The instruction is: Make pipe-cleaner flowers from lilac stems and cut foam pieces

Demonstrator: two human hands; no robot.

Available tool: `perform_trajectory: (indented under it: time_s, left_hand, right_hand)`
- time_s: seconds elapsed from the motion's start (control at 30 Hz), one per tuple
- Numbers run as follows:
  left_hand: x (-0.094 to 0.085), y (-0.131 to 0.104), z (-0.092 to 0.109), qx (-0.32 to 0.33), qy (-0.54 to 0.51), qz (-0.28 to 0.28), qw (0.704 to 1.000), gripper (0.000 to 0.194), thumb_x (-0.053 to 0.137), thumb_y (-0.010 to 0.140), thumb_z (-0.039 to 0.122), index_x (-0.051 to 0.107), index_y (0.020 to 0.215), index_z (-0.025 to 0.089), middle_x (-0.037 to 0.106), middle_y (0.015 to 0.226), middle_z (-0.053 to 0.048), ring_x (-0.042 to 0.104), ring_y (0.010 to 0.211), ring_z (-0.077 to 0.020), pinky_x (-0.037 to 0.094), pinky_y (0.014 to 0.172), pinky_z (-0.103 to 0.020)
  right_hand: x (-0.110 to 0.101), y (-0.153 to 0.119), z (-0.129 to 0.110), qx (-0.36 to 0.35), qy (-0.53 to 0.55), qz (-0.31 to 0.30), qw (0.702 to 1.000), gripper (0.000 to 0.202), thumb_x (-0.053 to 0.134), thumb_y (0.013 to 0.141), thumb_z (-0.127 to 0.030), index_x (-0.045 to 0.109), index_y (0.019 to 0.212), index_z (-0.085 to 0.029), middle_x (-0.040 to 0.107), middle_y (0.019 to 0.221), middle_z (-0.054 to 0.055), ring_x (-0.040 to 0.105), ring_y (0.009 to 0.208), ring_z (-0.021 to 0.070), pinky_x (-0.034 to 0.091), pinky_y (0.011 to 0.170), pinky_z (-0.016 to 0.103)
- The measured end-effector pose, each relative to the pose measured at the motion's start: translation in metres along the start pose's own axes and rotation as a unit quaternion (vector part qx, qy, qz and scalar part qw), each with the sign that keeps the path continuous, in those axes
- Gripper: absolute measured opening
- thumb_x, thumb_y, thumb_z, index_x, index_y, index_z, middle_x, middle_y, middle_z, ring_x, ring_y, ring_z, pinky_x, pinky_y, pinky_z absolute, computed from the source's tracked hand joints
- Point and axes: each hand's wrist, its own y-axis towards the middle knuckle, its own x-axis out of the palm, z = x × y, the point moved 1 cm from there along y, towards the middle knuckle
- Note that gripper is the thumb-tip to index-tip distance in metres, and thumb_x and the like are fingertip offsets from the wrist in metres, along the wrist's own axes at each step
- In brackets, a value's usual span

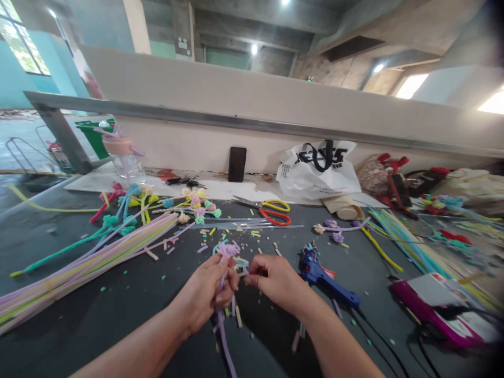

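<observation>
Near the middle of the dark table, my left hand (214,283) is closed round a purple pipe-cleaner flower (227,250). Its bloom sticks up above my thumb, and its purple stem (225,341) hangs below the fist. Just to the right, my right hand (262,273) has its thumb and forefinger pinched at a small purple tip beside the left fingers; what that tip belongs to is hard to make out. Small cut pieces lie scattered around both hands. A blue glue gun (331,281) rests to the right of my right hand.
Scissors (275,210) lie beyond the hands. Long pipe cleaners (118,249) and finished flowers (197,202) are at left. A phone (237,164) leans on the back panel near a white bag (318,170). A magenta box (437,310) and cables sit at right.
</observation>
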Motion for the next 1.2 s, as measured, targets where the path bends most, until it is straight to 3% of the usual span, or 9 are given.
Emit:
perform_trajectory:
  time_s: [0.13,0.27,0.5,0.63,0.87,0.97,1.07,1.13,1.2]
  left_hand:
    - [-0.001,-0.001,0.003,-0.028,-0.006,-0.022,0.999,0.018,0.041,0.087,0.036,0.045,0.084,0.019,0.05,0.056,0.005,0.022,0.031,-0.0022,0.011,0.037,-0.021]
    - [0.003,-0.004,0.004,0.006,0.029,-0.069,0.997,0.018,0.045,0.086,0.034,0.051,0.087,0.017,0.05,0.062,0.003,0.025,0.036,-0.0012,0.012,0.039,-0.02]
    - [0.002,-0.01,0.0,0.087,0.183,-0.117,0.972,0.023,0.054,0.082,0.035,0.057,0.074,0.014,0.048,0.061,0.002,0.031,0.046,-0.0037,0.019,0.044,-0.021]
    - [0.002,-0.011,0.0,0.09,0.194,-0.126,0.969,0.029,0.052,0.083,0.038,0.057,0.069,0.013,0.047,0.059,0.001,0.029,0.048,-0.0046,0.019,0.045,-0.021]
    - [0.005,-0.006,-0.013,-0.004,0.014,-0.081,0.997,0.021,0.06,0.077,0.036,0.061,0.082,0.016,0.045,0.054,0.004,0.025,0.042,-0.0027,0.016,0.042,-0.017]
    - [0.003,-0.006,-0.016,-0.024,-0.008,-0.095,0.995,0.021,0.061,0.077,0.035,0.061,0.078,0.014,0.045,0.054,0.004,0.023,0.041,-0.0017,0.017,0.041,-0.015]
    - [0.0,-0.008,-0.012,-0.031,-0.028,-0.11,0.993,0.022,0.058,0.08,0.035,0.06,0.079,0.014,0.042,0.054,0.005,0.024,0.041,-0.0017,0.021,0.042,-0.015]
    - [-0.002,-0.008,-0.01,-0.032,-0.047,-0.118,0.991,0.021,0.055,0.082,0.034,0.06,0.081,0.014,0.043,0.056,0.005,0.024,0.041,-0.0016,0.023,0.042,-0.015]
    - [-0.002,-0.008,-0.009,-0.036,-0.062,-0.129,0.989,0.02,0.055,0.082,0.032,0.06,0.083,0.013,0.044,0.058,0.004,0.024,0.041,-0.0012,0.022,0.041,-0.015]
  right_hand:
    - [-0.001,-0.005,0.0,-0.061,-0.08,-0.074,0.992,0.007,0.064,0.07,-0.027,0.066,0.07,-0.02,0.065,0.065,-0.001,0.056,0.061,0.0124,0.031,0.053,0.02]
    - [-0.008,-0.008,-0.002,-0.124,-0.114,-0.087,0.982,0.01,0.058,0.077,-0.022,0.067,0.072,-0.021,0.068,0.069,-0.001,0.059,0.065,0.0117,0.034,0.06,0.02]
    - [-0.013,-0.001,0.004,-0.113,-0.101,0.036,0.988,0.014,0.052,0.081,-0.017,0.064,0.075,-0.019,0.066,0.071,0.0,0.057,0.068,0.012,0.035,0.066,0.022]
    - [-0.013,0.003,0.007,-0.108,-0.092,0.087,0.986,0.014,0.052,0.081,-0.016,0.063,0.074,-0.019,0.065,0.07,0.001,0.056,0.068,0.0131,0.035,0.065,0.023]
    - [-0.015,-0.002,-0.002,-0.058,-0.019,0.227,0.972,0.016,0.045,0.084,-0.019,0.061,0.082,-0.017,0.064,0.078,0.004,0.058,0.075,0.0153,0.04,0.07,0.024]
    - [-0.016,-0.018,-0.018,-0.044,-0.038,0.229,0.972,0.018,0.046,0.081,-0.013,0.059,0.091,-0.018,0.064,0.082,0.004,0.058,0.077,0.015,0.041,0.072,0.024]
    - [-0.028,-0.045,-0.028,-0.043,-0.089,0.181,0.979,0.026,0.049,0.079,-0.014,0.054,0.104,-0.021,0.063,0.094,0.004,0.056,0.084,0.016,0.04,0.076,0.026]
    - [-0.043,-0.065,-0.02,0.023,-0.141,0.175,0.974,0.027,0.046,0.079,-0.014,0.053,0.105,-0.021,0.062,0.097,0.005,0.055,0.087,0.0169,0.038,0.079,0.028]
    - [-0.057,-0.081,0.001,0.154,-0.217,0.173,0.948,0.03,0.046,0.077,-0.014,0.052,0.105,-0.021,0.058,0.105,0.007,0.051,0.098,0.0222,0.034,0.082,0.035]
